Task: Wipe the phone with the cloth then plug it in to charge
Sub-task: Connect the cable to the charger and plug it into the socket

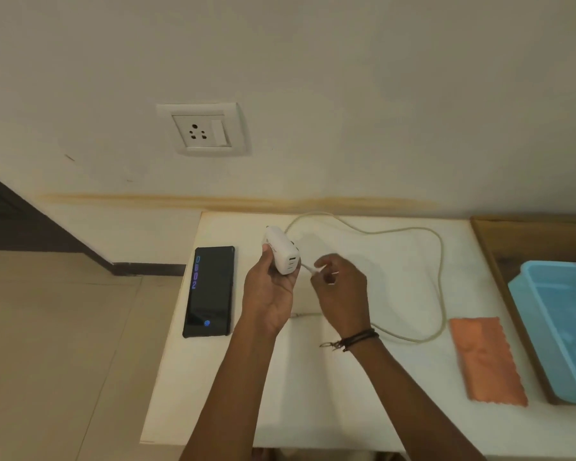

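The charger (284, 251) is gripped in the left hand (269, 291); the cable (442, 277) end is pinched by the right hand (344, 294). The phone (210, 291) is laid flat on the table (313, 394), just left. The port could be missed if the plug is tilted.

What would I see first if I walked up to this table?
Two hands meet in the middle: the left hand holds a white charger, and the right hand pinches the end of a cable. Left of them a black phone lies on the table with its screen glowing blue, and an orange cloth lies on the right.
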